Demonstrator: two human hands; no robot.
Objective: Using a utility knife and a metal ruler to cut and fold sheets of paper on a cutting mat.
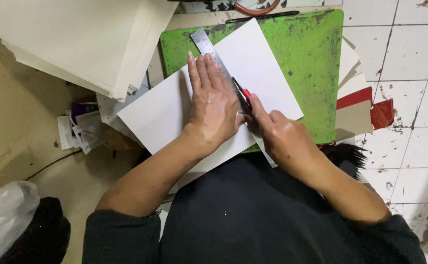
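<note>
Ruler (209,51) — pinned under left hand (213,105)

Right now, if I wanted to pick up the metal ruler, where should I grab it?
Probably at its far end, which sticks out bare past the left hand onto the green mat. The ruler lies flat and slanted on the white sheet, so come from the top, pinching its long edges, well away from the right hand with the red-and-black cutter.

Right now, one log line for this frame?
left hand: pressing metal ruler on white sheet | right hand: holding red-black cutter at ruler edge | base: green mat
</note>
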